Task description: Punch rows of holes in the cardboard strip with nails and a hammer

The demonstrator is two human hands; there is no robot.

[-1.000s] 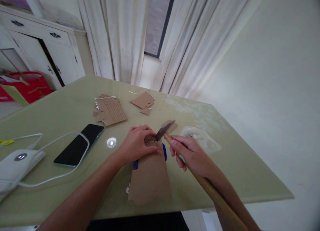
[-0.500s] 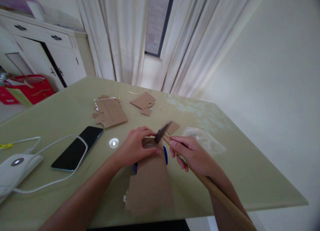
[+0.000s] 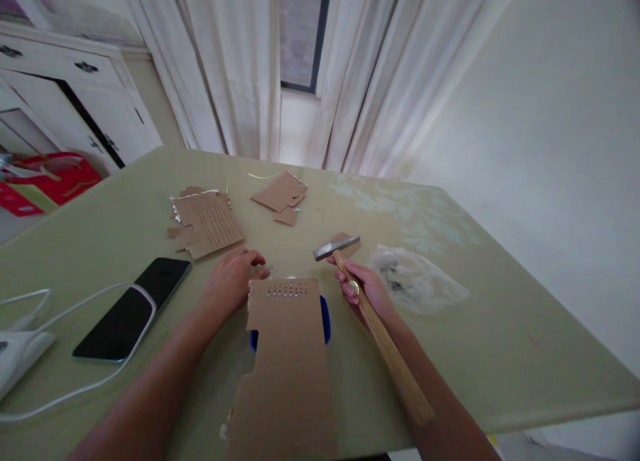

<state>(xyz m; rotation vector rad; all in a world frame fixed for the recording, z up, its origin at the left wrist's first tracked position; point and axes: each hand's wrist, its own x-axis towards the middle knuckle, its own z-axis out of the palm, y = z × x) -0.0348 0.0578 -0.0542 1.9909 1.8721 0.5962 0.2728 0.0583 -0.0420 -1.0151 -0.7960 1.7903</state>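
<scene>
Right hand (image 3: 364,289) grips my hammer (image 3: 373,318); left hand (image 3: 231,282), fingers loosely curled, pinches a small nail (image 3: 265,269) beside the cardboard strip (image 3: 290,354).

Gripping a wooden-handled hammer (image 3: 370,308) in the right hand (image 3: 363,289), head raised just beyond a cardboard strip (image 3: 287,368) overhanging the tabletop's (image 3: 500,328) near edge. Resting the left hand (image 3: 230,282) beside the strip's row of holes, fingertips pinching something too small to tell.
</scene>
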